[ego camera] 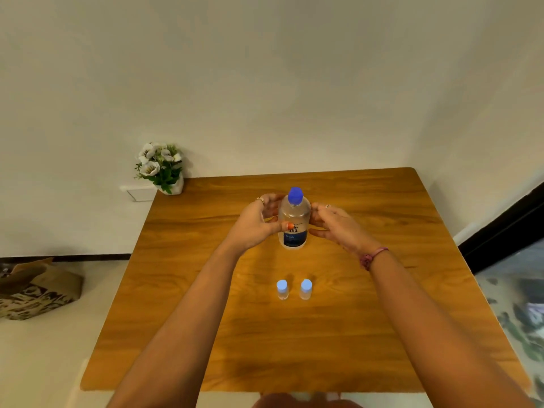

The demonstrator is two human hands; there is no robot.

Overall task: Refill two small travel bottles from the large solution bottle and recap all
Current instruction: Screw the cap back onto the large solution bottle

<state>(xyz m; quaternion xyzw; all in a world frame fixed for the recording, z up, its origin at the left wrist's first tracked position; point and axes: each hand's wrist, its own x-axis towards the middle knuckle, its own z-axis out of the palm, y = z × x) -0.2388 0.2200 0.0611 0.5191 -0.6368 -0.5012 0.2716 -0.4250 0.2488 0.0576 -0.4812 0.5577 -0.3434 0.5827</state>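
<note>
The large solution bottle (294, 222) stands upright near the middle of the wooden table (206, 290), clear with a dark blue label and a blue cap (295, 195) on it. My left hand (256, 225) wraps its left side, thumb across the label. My right hand (338, 228) sits just to its right with fingers apart, at or very near the bottle's side. Two small travel bottles stand side by side nearer to me, the left one (282, 289) and the right one (306, 289), each with a light blue cap on.
A white pot of white flowers (160, 167) stands at the table's far left corner against the wall. A paper bag (35, 290) lies on the floor to the left. A dark frame and patterned floor (515, 290) lie to the right.
</note>
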